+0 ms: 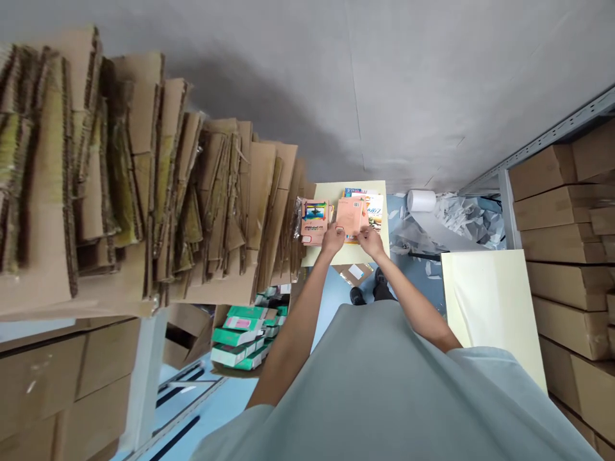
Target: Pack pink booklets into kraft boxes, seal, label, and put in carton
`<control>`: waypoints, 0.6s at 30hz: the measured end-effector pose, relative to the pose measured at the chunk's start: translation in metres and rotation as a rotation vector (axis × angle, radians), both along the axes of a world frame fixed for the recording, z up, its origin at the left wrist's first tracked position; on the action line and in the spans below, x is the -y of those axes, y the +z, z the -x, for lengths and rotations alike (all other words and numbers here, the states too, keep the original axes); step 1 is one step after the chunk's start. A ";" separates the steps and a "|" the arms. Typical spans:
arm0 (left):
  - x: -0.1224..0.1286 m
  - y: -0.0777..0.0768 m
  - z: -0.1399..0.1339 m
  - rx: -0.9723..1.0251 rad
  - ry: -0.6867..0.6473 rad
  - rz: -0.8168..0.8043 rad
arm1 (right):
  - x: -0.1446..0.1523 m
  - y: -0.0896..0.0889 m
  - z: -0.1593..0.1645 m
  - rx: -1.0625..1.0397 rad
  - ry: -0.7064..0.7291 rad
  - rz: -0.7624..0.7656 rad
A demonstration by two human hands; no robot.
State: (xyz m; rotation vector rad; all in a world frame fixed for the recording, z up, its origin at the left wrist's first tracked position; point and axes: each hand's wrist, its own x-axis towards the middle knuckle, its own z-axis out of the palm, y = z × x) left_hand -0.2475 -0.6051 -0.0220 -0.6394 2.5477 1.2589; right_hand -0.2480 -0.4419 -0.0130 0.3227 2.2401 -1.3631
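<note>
A pink book (346, 214) with a barcode on its back cover lies over other books in the middle of a pale table (375, 254). My left hand (333, 239) is closed at its lower left corner. At the lower right edge, my right hand (370, 241) pinches the pink cover, which may belong to the same book or another beneath it. Left of my hands is another pink book (315, 221) with a colourful picture, next to crumpled clear wrap. Partly covered books (375, 208) with white and blue covers show behind the right hand.
Upright flattened cardboard (216, 198) fills the left side. Below it stands a carton of green and white boxes (240, 336). To the right are a white roll (421, 200), crumpled paper (468, 221), a second pale tabletop (490, 301) and stacked brown cartons (562, 269) on a shelf.
</note>
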 end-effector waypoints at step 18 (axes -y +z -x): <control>-0.011 0.076 -0.099 -0.243 0.039 -0.392 | -0.063 0.060 -0.108 -0.244 -0.234 0.304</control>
